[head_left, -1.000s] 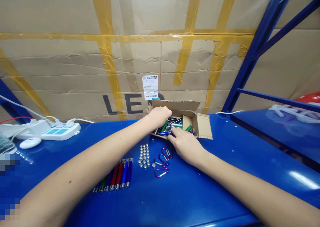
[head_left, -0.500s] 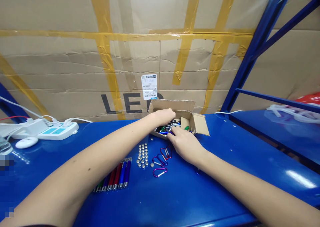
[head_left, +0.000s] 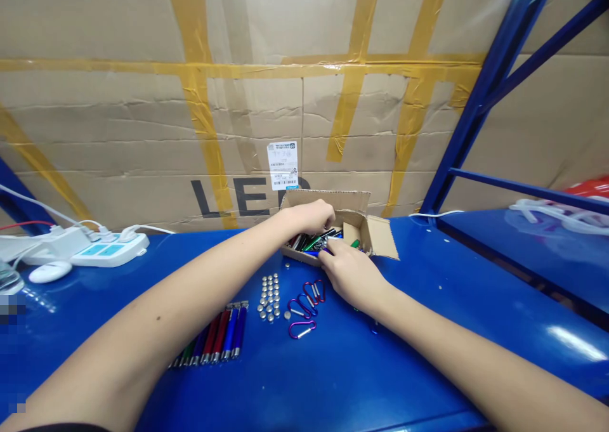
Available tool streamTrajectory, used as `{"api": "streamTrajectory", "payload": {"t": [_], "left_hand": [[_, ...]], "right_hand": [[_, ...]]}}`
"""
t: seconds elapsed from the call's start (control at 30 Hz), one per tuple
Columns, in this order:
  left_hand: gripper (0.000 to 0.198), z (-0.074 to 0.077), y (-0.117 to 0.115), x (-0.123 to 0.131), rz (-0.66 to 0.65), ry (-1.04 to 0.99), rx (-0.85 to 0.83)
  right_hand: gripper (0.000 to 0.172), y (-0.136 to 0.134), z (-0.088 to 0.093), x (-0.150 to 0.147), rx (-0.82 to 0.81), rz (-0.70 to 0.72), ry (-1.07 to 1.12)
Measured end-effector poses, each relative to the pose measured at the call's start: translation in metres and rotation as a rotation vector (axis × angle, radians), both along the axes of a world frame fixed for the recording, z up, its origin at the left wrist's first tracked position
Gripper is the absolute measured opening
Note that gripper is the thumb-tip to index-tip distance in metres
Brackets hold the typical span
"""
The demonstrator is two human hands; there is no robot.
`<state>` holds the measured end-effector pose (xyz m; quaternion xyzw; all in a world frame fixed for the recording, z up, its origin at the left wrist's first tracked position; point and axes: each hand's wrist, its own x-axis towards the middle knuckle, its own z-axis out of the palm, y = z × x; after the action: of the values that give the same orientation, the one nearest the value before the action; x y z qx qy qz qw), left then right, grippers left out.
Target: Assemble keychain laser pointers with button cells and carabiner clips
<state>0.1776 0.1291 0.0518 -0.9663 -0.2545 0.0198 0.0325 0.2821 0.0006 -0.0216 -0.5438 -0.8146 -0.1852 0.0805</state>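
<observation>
A small open cardboard box [head_left: 378,234] stands on the blue table [head_left: 333,381], filled with coloured metal tubes [head_left: 314,240]. My left hand [head_left: 309,216] hovers over the box's left side with its fingers curled down into it. My right hand [head_left: 349,270] rests at the box's near edge, fingertips reaching in among the tubes. What either hand grips is hidden. In front of the box lie a row of coloured tubes [head_left: 221,333], a patch of small silver button cells [head_left: 269,295] and several carabiner clips [head_left: 304,308].
A taped cardboard wall [head_left: 238,115] marked "LED" with a white label [head_left: 282,164] backs the table. A white power strip [head_left: 107,249] with plugs and a white oval object [head_left: 50,270] sit at far left. Blue shelf posts [head_left: 480,96] rise at right.
My left hand has lifted slightly and shifted right over the box. My right hand stays at the box's near edge, its fingers a little deeper among the tubes.
</observation>
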Motion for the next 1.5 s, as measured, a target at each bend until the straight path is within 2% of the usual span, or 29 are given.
{"api": "streamTrajectory", "payload": {"t": [0.17,0.27,0.37,0.43,0.5,0.6,0.7,0.8,0.9,1.0,1.1,1.2,1.23,1.3,1.4,1.5], "left_hand": [[0.033,0.031,-0.014,-0.029,-0.004,-0.109,0.073],[0.03,0.048,-0.033,-0.061,0.009,-0.214,0.084],[0.026,0.053,-0.051,-0.102,0.03,-0.327,0.132],[0.024,0.049,-0.056,-0.13,0.081,-0.36,0.193],[0.023,0.04,-0.055,-0.156,0.146,-0.295,0.191],[0.02,0.018,-0.045,-0.185,0.233,-0.124,0.059],[0.024,-0.006,-0.038,-0.197,0.27,0.007,-0.127],[0.026,-0.021,-0.038,-0.197,0.247,0.054,-0.224],[0.023,-0.025,-0.039,-0.196,0.247,0.071,-0.221],[0.025,-0.018,-0.038,-0.197,0.26,0.069,-0.231],[0.023,0.003,-0.042,-0.191,0.298,0.009,-0.112],[0.026,0.031,-0.057,-0.163,0.303,-0.267,0.17],[0.028,0.039,-0.063,-0.149,0.257,-0.374,0.218],[0.028,0.048,-0.069,-0.119,0.101,-0.377,0.189],[0.027,0.047,-0.062,-0.076,-0.046,-0.231,0.093],[0.028,0.033,-0.045,-0.048,-0.107,-0.15,0.035]], "right_hand": [[0.022,-0.001,0.001,0.0,0.002,-0.001,0.008],[0.02,-0.002,0.002,0.0,0.006,0.01,0.021],[0.019,-0.002,0.004,0.002,0.014,0.011,0.034],[0.019,-0.002,0.004,0.002,0.01,0.006,0.042],[0.019,-0.002,0.005,0.003,0.007,0.006,0.047],[0.021,-0.003,0.006,0.002,0.009,0.006,0.051],[0.022,-0.002,0.006,0.001,0.005,0.003,0.035],[0.022,-0.003,0.004,0.001,0.017,0.017,0.01],[0.024,-0.004,0.001,0.003,0.051,0.042,-0.002],[0.026,-0.006,0.002,0.006,0.072,0.053,0.007],[0.025,-0.008,0.009,0.01,0.059,0.032,0.031],[0.015,-0.007,0.015,0.017,0.034,0.008,0.06],[0.013,-0.006,0.017,0.021,0.026,0.0,0.072],[0.014,-0.004,0.019,0.03,0.009,-0.008,0.101],[0.025,0.0,0.024,0.047,0.019,-0.011,0.09],[0.027,0.003,0.028,0.06,0.018,-0.032,0.015]]}}
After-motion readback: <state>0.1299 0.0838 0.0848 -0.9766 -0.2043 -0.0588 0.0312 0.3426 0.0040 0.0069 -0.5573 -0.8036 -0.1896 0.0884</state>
